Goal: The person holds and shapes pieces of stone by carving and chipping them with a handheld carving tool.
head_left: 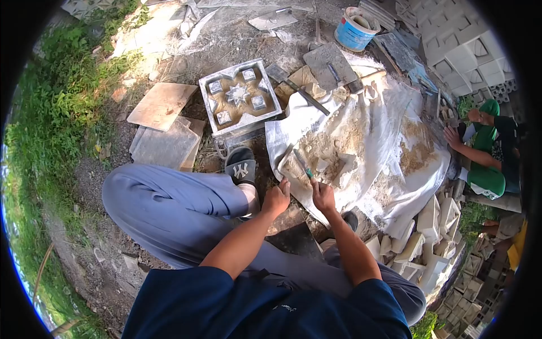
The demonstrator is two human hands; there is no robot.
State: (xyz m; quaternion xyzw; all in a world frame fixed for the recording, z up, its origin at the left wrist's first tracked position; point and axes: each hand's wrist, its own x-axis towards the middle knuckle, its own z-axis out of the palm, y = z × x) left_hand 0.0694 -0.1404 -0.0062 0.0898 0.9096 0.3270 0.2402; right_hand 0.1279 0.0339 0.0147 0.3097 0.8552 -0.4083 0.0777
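My right hand (323,196) is closed around the green handle of a small trowel (303,163), its narrow blade pointing up and away over the sandy mix. My left hand (276,199) is closed beside it, at the near edge of a white sheet (285,133). What its fingers grip, if anything, I cannot make out. Pale sand mix (341,141) and broken lumps lie on the sheet just beyond both hands. Left of the sheet stands a square metal mould (247,121) with a star-shaped centre and several raised square blocks.
Flat boards (164,106) lie left of the mould. A blue-and-white bucket (355,31) stands at the back. Cast blocks (426,240) are piled at right, with more stacked blocks (468,53) behind. Another person (488,150) sits at far right. A long bar (307,97) crosses the sheet's far edge.
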